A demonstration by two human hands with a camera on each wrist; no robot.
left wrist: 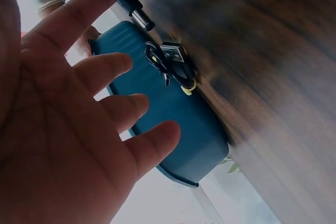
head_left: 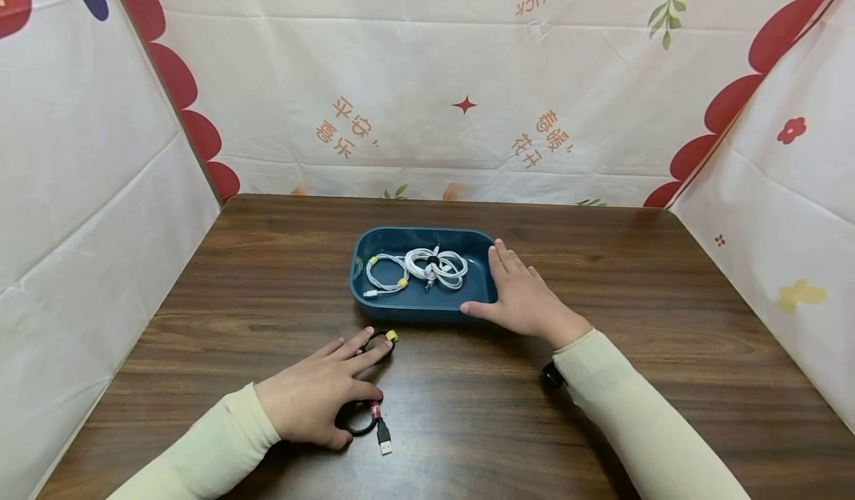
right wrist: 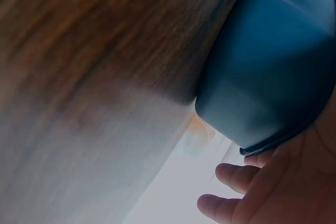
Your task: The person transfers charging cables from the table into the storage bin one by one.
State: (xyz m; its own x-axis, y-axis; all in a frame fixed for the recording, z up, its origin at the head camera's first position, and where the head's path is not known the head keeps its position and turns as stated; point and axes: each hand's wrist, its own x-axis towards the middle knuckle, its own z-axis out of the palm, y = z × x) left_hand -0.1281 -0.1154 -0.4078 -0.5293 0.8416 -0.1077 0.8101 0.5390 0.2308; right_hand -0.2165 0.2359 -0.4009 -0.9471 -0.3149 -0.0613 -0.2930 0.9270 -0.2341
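My left hand (head_left: 307, 400) reaches palm down over two black cables on the table. Its index finger touches a coiled black USB cable (head_left: 384, 435) with a red tag; the left wrist view shows a barrel plug (left wrist: 140, 18) on it. Under the middle fingers lies a smaller coiled black cable (head_left: 391, 335) with yellow ties, its USB plug (left wrist: 174, 52) seen in the left wrist view. My right hand (head_left: 528, 303) rests, fingers stretched, against the right side of a blue tray (head_left: 421, 312), thumb at the near corner. Inside lie a thin white cable (head_left: 384, 290) and a thicker white cable (head_left: 454, 266).
A brown wooden table (head_left: 641, 300) carries everything. White printed cloth (head_left: 427, 62) hangs behind it and at both sides. A black band (head_left: 553, 375) sits under the right sleeve.
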